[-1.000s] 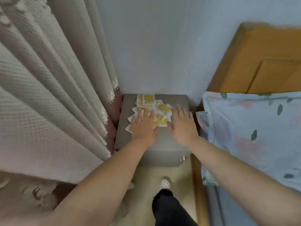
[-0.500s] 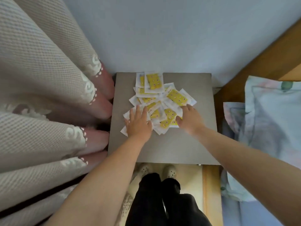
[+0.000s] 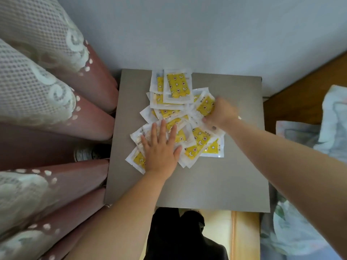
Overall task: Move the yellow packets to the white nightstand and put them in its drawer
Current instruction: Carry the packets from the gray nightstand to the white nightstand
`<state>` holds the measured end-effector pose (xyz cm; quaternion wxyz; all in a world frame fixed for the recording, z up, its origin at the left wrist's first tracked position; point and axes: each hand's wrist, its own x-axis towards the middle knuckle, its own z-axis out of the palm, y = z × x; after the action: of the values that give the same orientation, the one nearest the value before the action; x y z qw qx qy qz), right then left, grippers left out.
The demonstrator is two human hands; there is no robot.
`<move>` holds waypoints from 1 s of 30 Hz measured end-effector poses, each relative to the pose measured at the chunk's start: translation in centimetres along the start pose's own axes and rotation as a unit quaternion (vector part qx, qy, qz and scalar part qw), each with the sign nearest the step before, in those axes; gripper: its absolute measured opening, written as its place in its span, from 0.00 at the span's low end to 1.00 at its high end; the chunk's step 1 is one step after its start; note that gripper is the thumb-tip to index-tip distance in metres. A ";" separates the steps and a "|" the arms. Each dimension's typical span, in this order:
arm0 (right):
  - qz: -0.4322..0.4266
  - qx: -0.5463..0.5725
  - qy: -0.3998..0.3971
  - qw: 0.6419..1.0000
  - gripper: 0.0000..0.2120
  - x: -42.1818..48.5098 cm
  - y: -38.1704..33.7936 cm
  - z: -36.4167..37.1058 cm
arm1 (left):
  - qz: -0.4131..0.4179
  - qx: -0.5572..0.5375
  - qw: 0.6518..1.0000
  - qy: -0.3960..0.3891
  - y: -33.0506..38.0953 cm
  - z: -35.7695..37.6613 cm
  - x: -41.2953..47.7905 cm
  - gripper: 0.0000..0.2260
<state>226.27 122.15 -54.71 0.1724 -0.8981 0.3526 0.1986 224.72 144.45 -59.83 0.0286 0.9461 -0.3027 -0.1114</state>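
Several yellow packets (image 3: 178, 87) with clear white borders lie in a loose overlapping pile on the grey top of the nightstand (image 3: 206, 184). My left hand (image 3: 159, 147) lies flat with straight fingers on the pile's left side and presses the packets down. My right hand (image 3: 219, 113) is at the pile's right edge, blurred; its fingers curl round one yellow packet (image 3: 205, 107), thumb under it. The nightstand's drawer is hidden below the top.
A lace curtain with dark red folds (image 3: 62, 113) hangs close on the left. The pale wall (image 3: 206, 34) is right behind the nightstand. A wooden bed frame (image 3: 300, 94) and floral bedding (image 3: 334, 132) border the right side. My dark trouser legs (image 3: 178, 235) stand below the front edge.
The camera has come closer over the nightstand. My right hand moved up and right along the pile and closed on a packet. My left hand stays flat on the pile.
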 end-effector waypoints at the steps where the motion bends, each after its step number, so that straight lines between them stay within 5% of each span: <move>1: 0.003 0.017 -0.024 1.000 0.18 0.4 0.0 -0.5 | 0.002 -0.002 1.000 0.002 0.0 0.0 0.0 0.28; 4: 0.027 0.089 -0.033 0.995 0.10 1.4 0.8 -2.8 | 0.002 -0.007 1.000 0.000 -0.1 0.0 0.0 0.28; 9: 0.136 0.288 -0.013 0.948 0.14 2.0 4.3 -6.8 | -0.001 -0.004 1.000 -0.007 -0.1 -0.1 0.1 0.28; 11: 0.122 0.204 -0.051 0.970 0.16 2.0 5.2 -6.6 | 0.000 -0.004 1.000 -0.010 -0.1 -0.2 0.1 0.28; 13: 0.028 -0.007 -0.080 0.996 0.19 1.5 5.3 -5.7 | 0.001 -0.005 1.000 -0.014 0.0 -0.3 0.1 0.28; 16: -0.228 -0.290 -0.070 0.927 0.22 1.2 5.4 -4.2 | -0.002 -0.001 1.000 -0.020 -0.1 -0.3 0.1 0.28; 19: -0.322 -0.358 -0.081 0.872 0.20 1.3 4.8 -3.5 | -0.003 0.007 1.000 -0.022 0.0 -0.2 0.2 0.29; 26: -0.276 -0.283 -0.025 0.918 0.27 0.3 3.7 -3.0 | -0.012 0.003 0.998 -0.061 0.2 -0.5 0.1 0.28; 30: -0.125 -0.211 -0.047 0.968 0.14 -0.7 5.1 -2.7 | 0.032 -0.033 0.995 -0.083 -0.8 -1.7 -0.1 0.29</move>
<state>222.90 117.79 -52.88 0.0190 -0.9406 0.1793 0.2878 225.43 145.12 -58.28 0.0379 0.9221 -0.3300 -0.1986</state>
